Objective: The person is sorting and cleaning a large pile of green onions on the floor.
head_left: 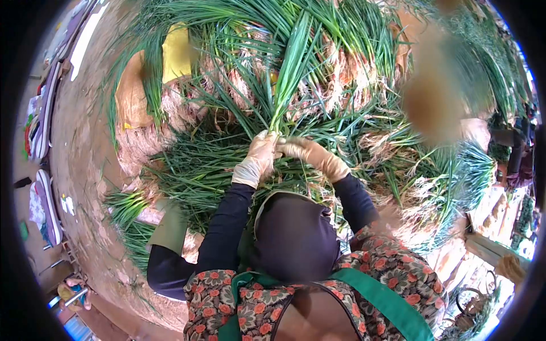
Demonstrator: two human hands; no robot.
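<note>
My left hand [261, 154], in a pale glove, is closed round the lower stems of an upright bunch of green onions [293, 62]. Just right of it, my right hand [311, 154], also gloved, reaches in with its fingers at the base of the same bunch; what those fingers grip is hidden. The leaves of the bunch point away from me. Under and around both hands lie loose green onions [193, 165] with long leaves. Roots [421, 199] show at the right of the pile.
Bundled green onions with pinkish roots [347, 74] lie across the far side. A yellow sheet [177, 54] and an orange sheet [133, 91] stand among them at the left. Someone's hand [74, 292] shows at the lower left. A brown blur covers part of the upper right.
</note>
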